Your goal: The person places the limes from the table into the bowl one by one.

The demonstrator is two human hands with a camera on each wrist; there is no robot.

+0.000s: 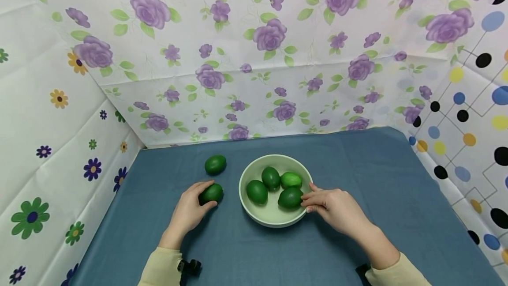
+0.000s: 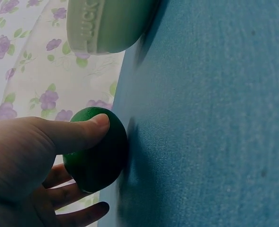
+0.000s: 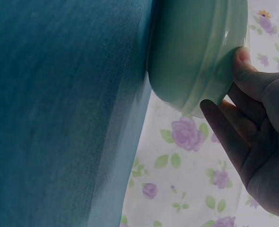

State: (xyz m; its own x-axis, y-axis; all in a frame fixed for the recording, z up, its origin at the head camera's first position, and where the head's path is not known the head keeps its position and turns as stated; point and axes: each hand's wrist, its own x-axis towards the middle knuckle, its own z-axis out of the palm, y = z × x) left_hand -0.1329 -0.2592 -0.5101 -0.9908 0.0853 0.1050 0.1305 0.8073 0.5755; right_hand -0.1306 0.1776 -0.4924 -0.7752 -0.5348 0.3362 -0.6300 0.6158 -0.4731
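Note:
My left hand (image 1: 188, 208) grips a dark green lime (image 1: 212, 193) low over the table, thumb on the near side and fingers round the far side. In the left wrist view the thumb presses against that lime (image 2: 99, 151). Another lime (image 1: 215, 164) lies just behind it. My right hand (image 1: 337, 208) is at the right side of the pale green bowl (image 1: 274, 220), holding its rim (image 3: 224, 52) between thumb and fingers. Several limes sit in the bowl, one of them brighter green (image 1: 291, 180). The fingertips come close to the nearest lime (image 1: 290, 198); contact is unclear.
A blue cloth (image 1: 357, 162) covers the table. Behind it hangs a purple-flowered sheet (image 1: 270, 78), with a flower-print sheet (image 1: 59, 153) at left and a dotted sheet (image 1: 468, 140) at right. Raised lettering marks the bowl's outer wall.

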